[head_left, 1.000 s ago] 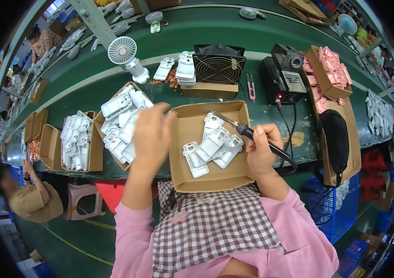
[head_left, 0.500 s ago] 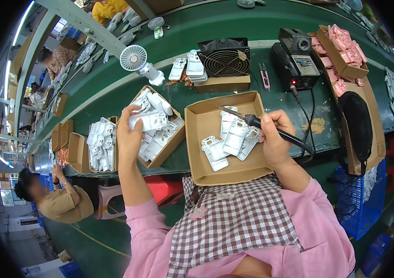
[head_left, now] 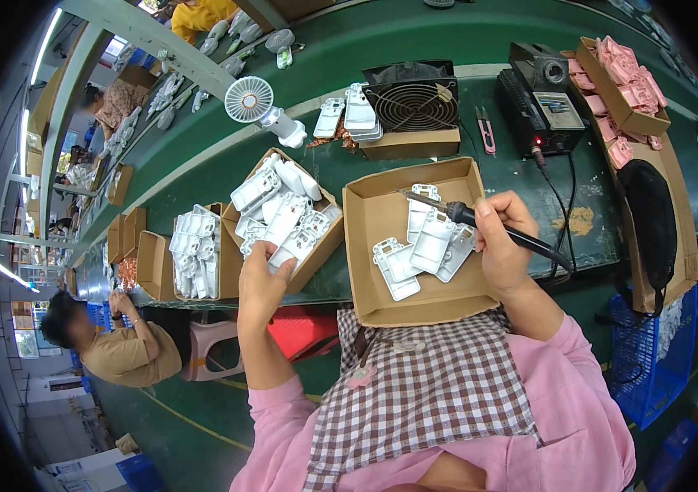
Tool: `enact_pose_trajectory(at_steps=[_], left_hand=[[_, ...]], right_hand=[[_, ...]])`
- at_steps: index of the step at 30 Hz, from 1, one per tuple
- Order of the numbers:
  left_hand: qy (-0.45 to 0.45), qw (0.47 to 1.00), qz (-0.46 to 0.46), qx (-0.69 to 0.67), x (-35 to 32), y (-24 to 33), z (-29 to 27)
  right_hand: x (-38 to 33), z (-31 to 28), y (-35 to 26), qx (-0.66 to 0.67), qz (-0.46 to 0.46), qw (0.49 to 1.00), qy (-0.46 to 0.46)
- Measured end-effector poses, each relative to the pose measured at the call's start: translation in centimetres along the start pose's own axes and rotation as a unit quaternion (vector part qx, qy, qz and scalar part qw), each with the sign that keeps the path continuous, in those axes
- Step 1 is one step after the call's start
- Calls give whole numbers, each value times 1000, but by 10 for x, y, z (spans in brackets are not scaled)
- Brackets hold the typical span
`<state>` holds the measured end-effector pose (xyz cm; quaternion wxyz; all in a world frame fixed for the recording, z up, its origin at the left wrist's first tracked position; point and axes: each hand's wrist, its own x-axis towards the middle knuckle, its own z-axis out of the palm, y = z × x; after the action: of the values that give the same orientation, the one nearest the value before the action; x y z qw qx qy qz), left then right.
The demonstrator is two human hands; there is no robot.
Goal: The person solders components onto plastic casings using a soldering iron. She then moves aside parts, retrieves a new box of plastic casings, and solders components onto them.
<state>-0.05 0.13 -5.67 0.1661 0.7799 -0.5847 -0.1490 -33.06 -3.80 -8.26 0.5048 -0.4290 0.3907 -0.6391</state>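
My right hand (head_left: 506, 246) grips a soldering iron (head_left: 462, 213) with a black handle, its tip pointing left over the shallow cardboard box (head_left: 365, 302) in front of me. Several white plastic housings (head_left: 433, 246) lie overlapping in that box. To its left, my left hand (head_left: 264, 285) is at the near edge of a second cardboard box (head_left: 316, 256), heaped with white housings (head_left: 285, 215). Its thumb and bent fingers close on a white plastic housing at the near side of the heap; the fingers partly hide it.
A soldering station (head_left: 539, 102) with a lit red lamp stands back right, tweezers (head_left: 486, 131) beside it. Behind the box are a black fan (head_left: 410, 102) and a small white fan (head_left: 249, 100). Pink parts (head_left: 628, 74) fill a carton at right. Another box of white parts (head_left: 195, 250) stands left.
My left hand has moved down toward me, from the upper pieces of the heap to its near edge. The right hand still holds the soldering iron. The whole view has shifted slightly.
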Motion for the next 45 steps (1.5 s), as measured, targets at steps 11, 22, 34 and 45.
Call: enact_pose_trajectory(at_steps=[11, 22, 34, 45], left_hand=[[-9, 993, -8, -121, 30, -5, -11], [104, 981, 133, 98, 29, 18, 29], [10, 994, 105, -9, 120, -40, -38], [47, 979, 198, 25, 98, -42, -12]], right_hand=[[0, -1, 0, -6, -1, 1000, 4], [1, 0, 2, -2, 0, 1000, 10], [1, 2, 0, -3, 1, 1000, 11], [2, 4, 0, 0, 10, 1000, 7]])
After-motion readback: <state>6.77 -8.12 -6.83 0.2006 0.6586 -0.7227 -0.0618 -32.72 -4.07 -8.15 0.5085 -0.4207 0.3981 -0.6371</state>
